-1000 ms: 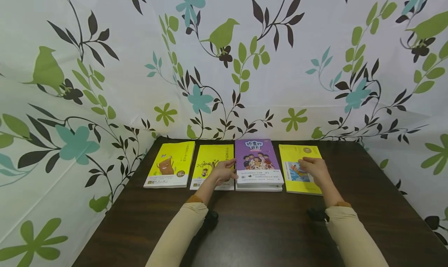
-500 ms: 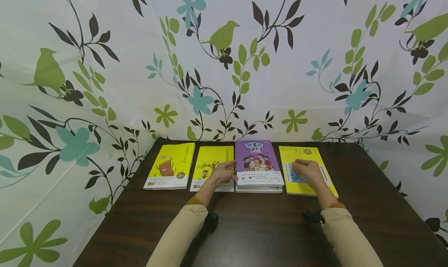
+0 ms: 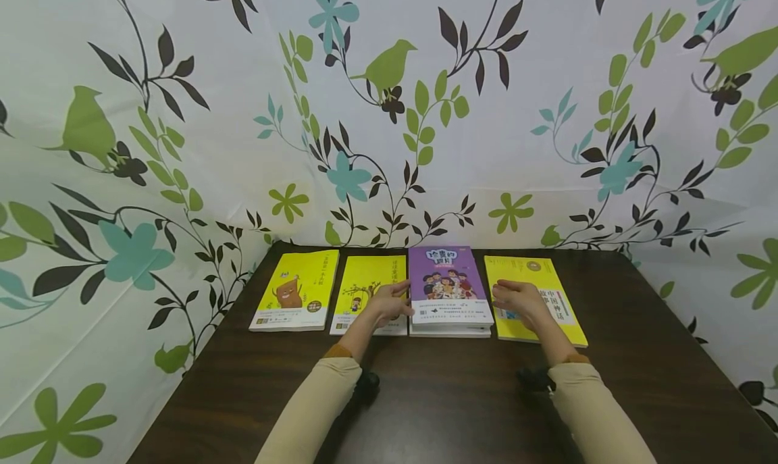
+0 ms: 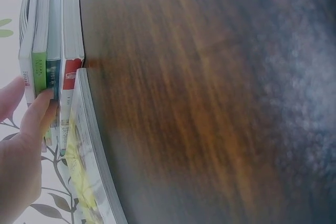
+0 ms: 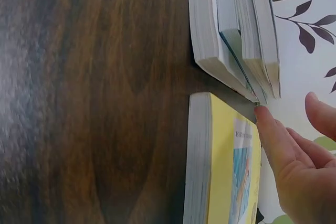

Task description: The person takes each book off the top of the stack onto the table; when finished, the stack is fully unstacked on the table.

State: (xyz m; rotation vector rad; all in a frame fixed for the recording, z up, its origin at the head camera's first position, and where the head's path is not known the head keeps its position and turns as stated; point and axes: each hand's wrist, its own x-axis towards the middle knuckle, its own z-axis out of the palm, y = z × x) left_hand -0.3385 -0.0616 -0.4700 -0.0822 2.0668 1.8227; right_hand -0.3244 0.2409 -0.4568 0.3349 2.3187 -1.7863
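In the head view, a stack of several books with a purple book (image 3: 446, 275) on top lies mid-table. My left hand (image 3: 387, 305) is at the stack's left side, above a yellow book with a tree picture (image 3: 358, 281). In the left wrist view, its fingers (image 4: 39, 111) touch the spines of the stack. My right hand (image 3: 519, 300) hovers over a yellow book with a blue picture (image 3: 510, 268), fingers extended toward the stack's right side. In the right wrist view, its fingertips (image 5: 261, 111) are close to the stack's page edges (image 5: 205, 40); contact is unclear.
Another yellow book, with a brown cartoon figure (image 3: 288, 294), lies at the far left of the row. The dark wooden table (image 3: 444, 396) extends in front of the books. A patterned cloth (image 3: 389, 146) hangs behind the table.
My right hand has moved left across the right-hand yellow book toward the stack, uncovering more of its cover. The left hand stays by the stack. The view has tilted slightly up.
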